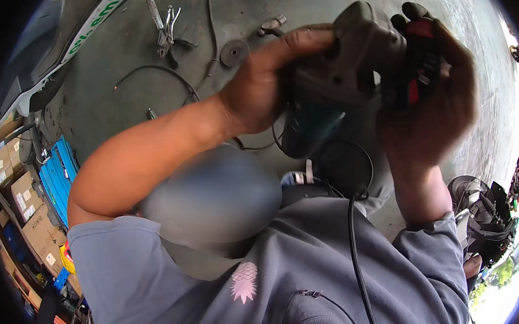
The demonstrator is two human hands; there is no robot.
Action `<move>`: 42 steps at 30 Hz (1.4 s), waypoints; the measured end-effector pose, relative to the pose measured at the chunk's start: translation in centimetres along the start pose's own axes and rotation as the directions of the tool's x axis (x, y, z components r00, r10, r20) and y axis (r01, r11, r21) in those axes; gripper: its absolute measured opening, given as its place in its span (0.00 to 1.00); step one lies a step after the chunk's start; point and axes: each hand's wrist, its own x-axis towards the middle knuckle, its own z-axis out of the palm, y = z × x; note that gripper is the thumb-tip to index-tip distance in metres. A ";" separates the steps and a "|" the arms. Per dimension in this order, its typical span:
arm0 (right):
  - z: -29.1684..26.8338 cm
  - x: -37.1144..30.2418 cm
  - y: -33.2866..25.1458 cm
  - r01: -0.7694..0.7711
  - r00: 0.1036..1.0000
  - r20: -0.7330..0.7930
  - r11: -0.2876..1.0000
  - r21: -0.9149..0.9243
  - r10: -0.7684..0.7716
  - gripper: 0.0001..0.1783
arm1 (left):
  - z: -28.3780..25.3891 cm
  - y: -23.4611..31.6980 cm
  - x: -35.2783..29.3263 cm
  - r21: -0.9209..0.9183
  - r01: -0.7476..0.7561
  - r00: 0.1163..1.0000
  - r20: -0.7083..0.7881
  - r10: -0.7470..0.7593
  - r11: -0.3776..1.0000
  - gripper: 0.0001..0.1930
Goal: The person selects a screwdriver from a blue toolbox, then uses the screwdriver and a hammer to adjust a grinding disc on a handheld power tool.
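An angle grinder (363,52) with a grey metal head and a teal body (317,126) is raised in front of my chest. My left hand (261,84) is wrapped round it from the left, thumb along the head; its other fingers are mostly hidden. On the other side, my right hand (429,119) grips a black-and-red piece (413,66), which looks like a disc, up against the grinder's head. Blur hides whether this piece is attached. A black cord (354,257) runs down over my grey shirt.
On the grey floor lie a grey disc (234,53), a hammer-like tool (273,24), locking pliers (170,28) and a loose cable (153,67). Cardboard boxes (37,226) and blue crates (59,174) stand at the left. Dark metal parts (485,213) are piled at the right.
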 end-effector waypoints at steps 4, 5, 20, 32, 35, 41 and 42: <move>0.0 -0.3 4.4 0.093 0.994 -0.047 0.989 -0.114 -0.099 0.13 | -0.1 -0.9 1.1 0.053 -0.027 0.998 -0.050 0.030 0.998 0.20; 0.1 -0.4 4.8 0.101 0.994 -0.029 0.993 -0.062 -0.103 0.14 | -0.4 -1.7 1.0 0.058 -0.061 0.991 -0.115 0.067 0.996 0.20; -0.2 -0.6 7.6 0.155 0.799 0.576 0.985 0.082 -0.174 0.19 | -5.1 -8.1 -3.8 -0.247 -0.067 0.935 -0.354 -0.025 0.967 0.30; -1.2 0.2 9.7 0.168 0.800 0.600 0.960 -0.222 -0.001 0.21 | -3.2 -7.7 -0.7 0.450 0.066 0.753 -0.608 0.252 0.891 0.19; -0.6 0.3 10.5 0.142 0.803 0.596 0.964 -0.223 0.020 0.21 | -2.7 -6.0 -2.1 0.880 0.127 0.735 -0.394 0.553 0.458 0.20; 2.2 0.5 10.3 0.184 0.779 0.620 0.914 -0.363 0.089 0.22 | 0.2 -3.0 -2.2 0.963 0.175 0.630 -0.270 0.729 0.206 0.22; 2.4 0.4 10.3 0.193 0.786 0.615 0.915 -0.353 0.072 0.22 | -0.8 -4.0 -1.5 0.976 0.193 0.624 -0.204 0.754 0.104 0.21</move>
